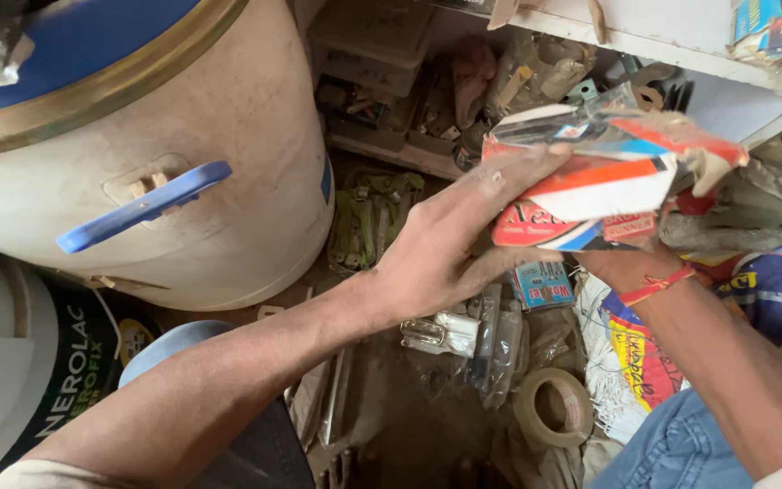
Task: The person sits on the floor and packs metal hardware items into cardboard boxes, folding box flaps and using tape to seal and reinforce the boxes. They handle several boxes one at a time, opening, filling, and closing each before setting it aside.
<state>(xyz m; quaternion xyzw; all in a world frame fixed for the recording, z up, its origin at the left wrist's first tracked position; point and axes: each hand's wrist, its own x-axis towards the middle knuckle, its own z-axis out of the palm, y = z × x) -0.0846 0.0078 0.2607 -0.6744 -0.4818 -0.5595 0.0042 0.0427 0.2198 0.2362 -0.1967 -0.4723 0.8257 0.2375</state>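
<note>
Both hands, left hand (445,249) and right hand (626,264), clasp the cardboard packets (604,186).

drum (183,181) left of packets (608,181), tape roll (554,407) below on floor

Tape roll (554,407) on cluttered floor (409,426)

Stack of flat cardboard packets (604,186), red/white/orange w/ blue stripe, worn, torn corner at 3 o'clock; clear plastic-wrapped pack on top. Held tilted, approx. 2 o'clock in frame, clamped top and bottom.
</note>
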